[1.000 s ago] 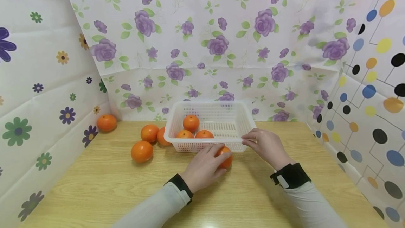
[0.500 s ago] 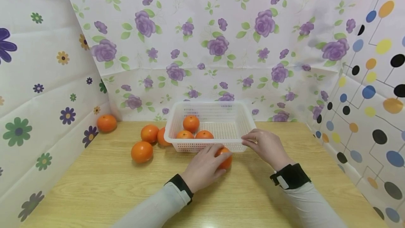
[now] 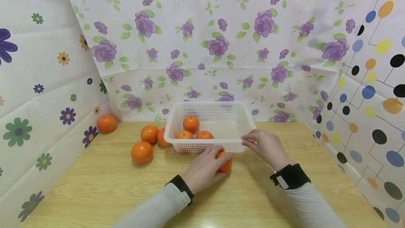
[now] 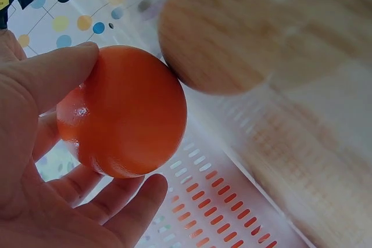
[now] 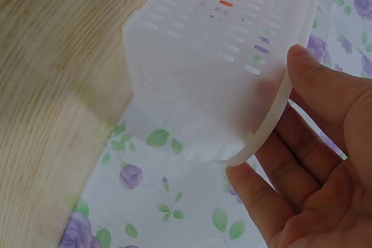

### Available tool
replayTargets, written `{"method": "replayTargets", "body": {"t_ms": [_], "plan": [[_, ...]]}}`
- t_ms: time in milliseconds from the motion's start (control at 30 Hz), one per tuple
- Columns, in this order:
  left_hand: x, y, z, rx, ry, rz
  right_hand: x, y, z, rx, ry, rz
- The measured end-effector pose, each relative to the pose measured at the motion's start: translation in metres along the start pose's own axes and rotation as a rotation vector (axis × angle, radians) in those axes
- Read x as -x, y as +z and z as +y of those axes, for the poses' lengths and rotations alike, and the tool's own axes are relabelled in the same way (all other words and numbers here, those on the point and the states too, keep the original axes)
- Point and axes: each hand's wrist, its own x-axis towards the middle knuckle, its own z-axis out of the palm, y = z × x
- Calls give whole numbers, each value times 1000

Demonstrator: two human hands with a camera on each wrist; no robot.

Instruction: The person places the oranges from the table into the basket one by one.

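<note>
My left hand (image 3: 205, 167) holds an orange (image 3: 225, 163) just in front of the basket's near wall. In the left wrist view, the thumb lies on one side of the glossy orange (image 4: 125, 111), with the fingers curved round the other. At the near right corner, my right hand (image 3: 267, 147) pinches the rim of the white plastic basket (image 3: 221, 140). The right wrist view shows the thumb on one face of the basket rim (image 5: 273, 114) and fingers on the other. Inside the basket, three oranges (image 3: 191, 124) sit toward the left, two partly hidden by the near rim.
Left of the basket, three oranges (image 3: 142, 152) lie close together on the wooden table (image 3: 95, 182), one partly behind the basket's corner. Another orange (image 3: 106, 123) rests at the far left against the patterned cloth (image 3: 63, 97). A floral cloth (image 3: 218, 45) hangs behind the basket.
My left hand and its orange have shifted slightly toward me, away from the basket wall. The right hand and the basket stay where they were.
</note>
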Motion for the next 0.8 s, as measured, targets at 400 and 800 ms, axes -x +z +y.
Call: {"method": "replayTargets", "body": {"t_ms": [400, 800], "plan": [[1, 0, 0, 30, -17, -34, 0, 0, 0, 4, 13, -10], [0, 0, -1, 54, -20, -34, 0, 0, 0, 1, 7, -3]]}}
